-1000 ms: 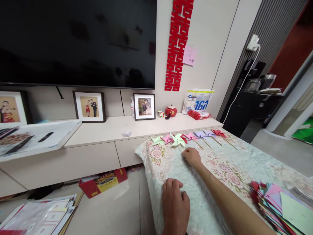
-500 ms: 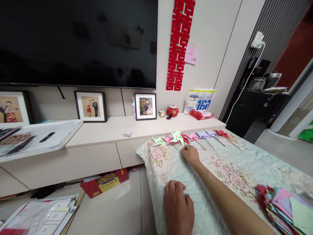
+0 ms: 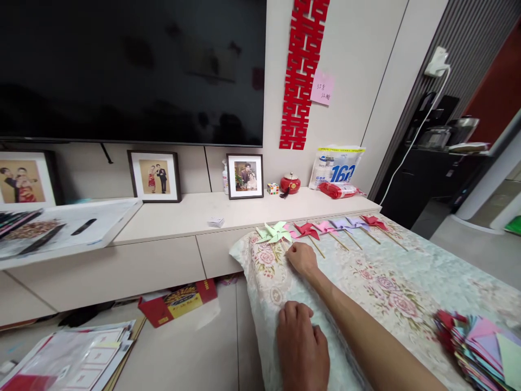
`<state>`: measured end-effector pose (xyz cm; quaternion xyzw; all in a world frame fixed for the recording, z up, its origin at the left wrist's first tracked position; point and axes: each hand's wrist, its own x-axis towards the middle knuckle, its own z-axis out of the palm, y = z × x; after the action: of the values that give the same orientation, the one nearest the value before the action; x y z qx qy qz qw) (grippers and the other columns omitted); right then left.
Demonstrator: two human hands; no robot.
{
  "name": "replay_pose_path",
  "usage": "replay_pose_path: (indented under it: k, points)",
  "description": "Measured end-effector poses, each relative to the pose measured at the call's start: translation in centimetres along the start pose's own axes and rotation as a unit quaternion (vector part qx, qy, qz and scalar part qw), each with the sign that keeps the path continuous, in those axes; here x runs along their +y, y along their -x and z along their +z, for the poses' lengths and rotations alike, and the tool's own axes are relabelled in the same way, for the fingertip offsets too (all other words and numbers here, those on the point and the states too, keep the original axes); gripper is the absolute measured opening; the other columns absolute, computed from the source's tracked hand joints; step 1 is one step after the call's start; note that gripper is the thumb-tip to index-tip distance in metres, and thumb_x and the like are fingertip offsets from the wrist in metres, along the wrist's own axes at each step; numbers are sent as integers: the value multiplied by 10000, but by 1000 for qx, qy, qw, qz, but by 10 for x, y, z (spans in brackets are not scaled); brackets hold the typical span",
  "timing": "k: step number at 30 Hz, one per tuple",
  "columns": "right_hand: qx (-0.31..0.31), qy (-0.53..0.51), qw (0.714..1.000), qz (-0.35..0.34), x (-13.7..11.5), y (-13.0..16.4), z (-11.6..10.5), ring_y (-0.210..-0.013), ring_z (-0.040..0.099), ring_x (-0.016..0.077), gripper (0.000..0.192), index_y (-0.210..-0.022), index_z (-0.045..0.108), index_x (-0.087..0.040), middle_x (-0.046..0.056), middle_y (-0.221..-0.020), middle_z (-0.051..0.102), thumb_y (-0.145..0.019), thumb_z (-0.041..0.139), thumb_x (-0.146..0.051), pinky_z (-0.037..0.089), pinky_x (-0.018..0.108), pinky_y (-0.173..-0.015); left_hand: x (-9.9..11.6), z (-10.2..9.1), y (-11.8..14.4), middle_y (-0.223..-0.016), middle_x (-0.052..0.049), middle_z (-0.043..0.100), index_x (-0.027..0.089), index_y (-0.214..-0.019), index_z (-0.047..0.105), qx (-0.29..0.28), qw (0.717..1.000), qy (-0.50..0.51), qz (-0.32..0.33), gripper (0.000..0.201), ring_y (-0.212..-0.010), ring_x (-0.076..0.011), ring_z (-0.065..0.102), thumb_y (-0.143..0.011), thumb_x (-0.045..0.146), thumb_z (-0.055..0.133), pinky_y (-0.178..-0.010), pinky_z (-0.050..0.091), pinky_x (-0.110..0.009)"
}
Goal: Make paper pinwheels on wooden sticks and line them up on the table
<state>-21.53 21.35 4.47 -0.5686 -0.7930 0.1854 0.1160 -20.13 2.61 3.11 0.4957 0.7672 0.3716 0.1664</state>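
Note:
My right hand [image 3: 302, 257] is closed in a pinch on the thin stick of a light green paper pinwheel [image 3: 278, 232], at the far left end of a row of pinwheels. Behind it, partly covered, lies another green pinwheel [image 3: 262, 234]. Beside it on the cloth are a red pinwheel [image 3: 306, 230], a pink pinwheel [image 3: 324, 227] and two lilac ones, with one more red pinwheel [image 3: 373, 222] at the right end. My left hand [image 3: 303, 345] rests palm down on the flowered tablecloth [image 3: 391, 288], holding nothing, its thumb apart from the fingers.
A stack of coloured paper [image 3: 482, 347] lies at the right. Against the table stands a white cabinet [image 3: 183, 217] with photo frames [image 3: 245, 176], a red pot [image 3: 290, 183], a plastic bag [image 3: 337, 169] and a white tray [image 3: 118, 222]. A red and yellow box [image 3: 179, 301] lies on the floor.
My right hand has moved the light green pinwheel left, over the other green one. The red pinwheel is now uncovered. My left hand stays on the cloth.

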Motion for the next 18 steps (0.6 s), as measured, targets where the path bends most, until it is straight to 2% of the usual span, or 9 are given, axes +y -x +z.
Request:
replay_pose_path:
  k: [4, 11, 18]
  points:
    - [0, -1, 1000, -3, -4, -1, 3, -995, 655, 207, 261, -1167, 628, -157, 81, -1172, 649, -972, 601, -328, 562, 408, -860, 1, 1, 0, -1008, -79, 596, 189, -893, 632, 11, 1000, 1, 3, 294, -1011, -264, 534, -745, -28, 499, -894, 397, -396]
    - [7, -20, 1000, 0, -6, 2, 3, -971, 658, 200, 236, -1100, 648, -149, 69, -1108, 669, -970, 601, -340, 553, 405, -860, 0, 2, 0, -1020, -89, 596, 180, -913, 629, -1, 1000, -8, 5, 288, -1015, -270, 527, -749, -19, 501, -902, 397, -407]
    - [40, -83, 996, -9, -3, 5, 4, -818, 635, 169, 227, -822, 648, -145, 18, -840, 670, -924, 637, -348, 504, 345, -790, -5, 3, -1, -1033, -90, 587, 192, -921, 621, -23, 1000, -3, 13, 281, -1033, -281, 520, -760, 10, 480, -912, 390, -425]
